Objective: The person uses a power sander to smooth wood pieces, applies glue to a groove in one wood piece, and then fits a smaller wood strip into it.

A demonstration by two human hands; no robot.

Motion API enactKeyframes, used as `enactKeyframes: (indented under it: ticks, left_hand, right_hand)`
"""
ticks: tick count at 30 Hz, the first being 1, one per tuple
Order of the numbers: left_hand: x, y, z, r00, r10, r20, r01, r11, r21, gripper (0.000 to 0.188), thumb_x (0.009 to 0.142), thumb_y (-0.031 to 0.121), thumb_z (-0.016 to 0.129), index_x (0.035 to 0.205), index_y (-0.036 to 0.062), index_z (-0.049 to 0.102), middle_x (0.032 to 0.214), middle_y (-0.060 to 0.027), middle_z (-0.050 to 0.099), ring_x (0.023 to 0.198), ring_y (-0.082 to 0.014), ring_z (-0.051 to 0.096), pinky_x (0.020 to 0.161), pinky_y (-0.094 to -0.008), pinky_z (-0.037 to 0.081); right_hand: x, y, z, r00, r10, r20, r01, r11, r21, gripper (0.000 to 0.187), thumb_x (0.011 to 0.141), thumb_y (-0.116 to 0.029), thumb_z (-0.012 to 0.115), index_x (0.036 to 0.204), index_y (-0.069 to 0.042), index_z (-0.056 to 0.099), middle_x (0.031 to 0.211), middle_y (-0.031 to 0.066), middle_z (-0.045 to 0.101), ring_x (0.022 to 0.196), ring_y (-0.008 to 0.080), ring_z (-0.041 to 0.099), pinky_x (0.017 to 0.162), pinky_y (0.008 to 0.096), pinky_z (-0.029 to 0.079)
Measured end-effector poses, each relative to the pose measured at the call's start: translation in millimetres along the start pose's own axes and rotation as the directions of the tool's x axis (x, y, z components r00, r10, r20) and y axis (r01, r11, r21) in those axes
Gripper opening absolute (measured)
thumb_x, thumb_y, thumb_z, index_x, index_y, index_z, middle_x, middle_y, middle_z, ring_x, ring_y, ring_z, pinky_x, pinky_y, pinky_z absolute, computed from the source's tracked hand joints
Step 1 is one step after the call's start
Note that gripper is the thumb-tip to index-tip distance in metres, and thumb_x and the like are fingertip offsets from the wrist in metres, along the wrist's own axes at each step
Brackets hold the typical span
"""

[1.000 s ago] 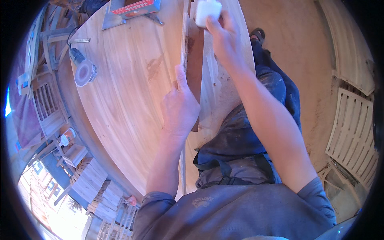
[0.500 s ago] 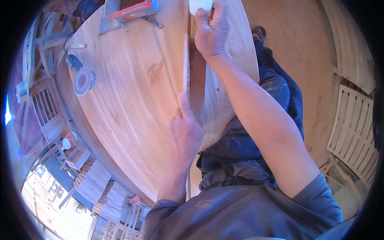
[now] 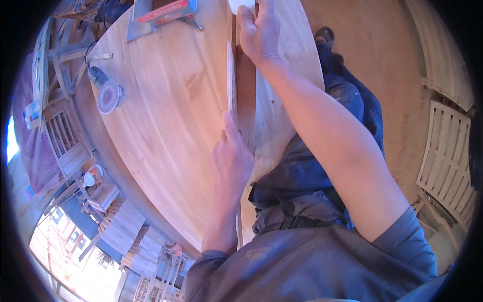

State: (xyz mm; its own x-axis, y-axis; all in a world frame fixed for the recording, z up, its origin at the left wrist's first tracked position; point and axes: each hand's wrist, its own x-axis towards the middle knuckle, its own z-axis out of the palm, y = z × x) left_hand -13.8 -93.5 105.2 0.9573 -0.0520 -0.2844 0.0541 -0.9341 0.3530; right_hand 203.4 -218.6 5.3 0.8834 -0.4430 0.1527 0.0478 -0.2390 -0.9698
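Observation:
A large round-edged wooden tabletop [image 3: 166,121] lies before me, with a darker brown band [image 3: 245,90] running lengthwise along it. My left hand [image 3: 232,163] is closed round the near end of a thin, light wooden strip [image 3: 231,75], its index finger stretched along it. The strip stands on edge beside the dark band. Farther up, my right hand [image 3: 259,38] grips a smooth white piece [image 3: 241,5] over the band; the top of the picture cuts the piece off, so its kind does not show.
A corded power sander [image 3: 108,95] with a round disc rests at the tabletop's left edge. A red and blue box [image 3: 171,11] sits at the far left on a grey metal piece [image 3: 141,30]. Slatted wooden panels [image 3: 445,156] lean at the right. Stacked boards [image 3: 123,229] stand lower left.
My right hand and the white piece have shifted slightly left and farther away. My left hand stays on the strip. The whole view has turned a little.

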Motion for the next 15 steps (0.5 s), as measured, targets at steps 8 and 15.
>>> enactKeyframes:
  ticks: [8,15]
  left_hand:
    - [0,-2,4,0.998,-0.01,-0.062,0.009,1.0,-0.005,0.059,0.099,0.009,0.058,0.154,-0.001,0.041,0.093,-0.0274,0.073,0.076,-0.0454,0.071,0.067,-0.0524,0.055]
    - [1,-2,4,0.999,-0.03,-0.032,0.031,0.999,0.031,0.064,0.099,0.013,0.058,0.158,0.0049,0.034,0.088,-0.026,0.073,0.077,-0.046,0.071,0.068,-0.0545,0.055]
  right_hand:
    - [2,-14,-34,0.998,0.044,0.044,-0.042,0.998,-0.037,0.027,0.098,-0.014,0.063,0.12,0.001,0.06,0.099,0.0214,0.073,0.092,0.0351,0.073,0.078,0.043,0.057]
    - [-124,-33,-139,0.763,0.545,0.348,-0.625,0.759,0.18,0.028,0.098,-0.017,0.066,0.114,0.006,0.062,0.094,0.0146,0.072,0.069,0.0177,0.071,0.059,0.0309,0.058]
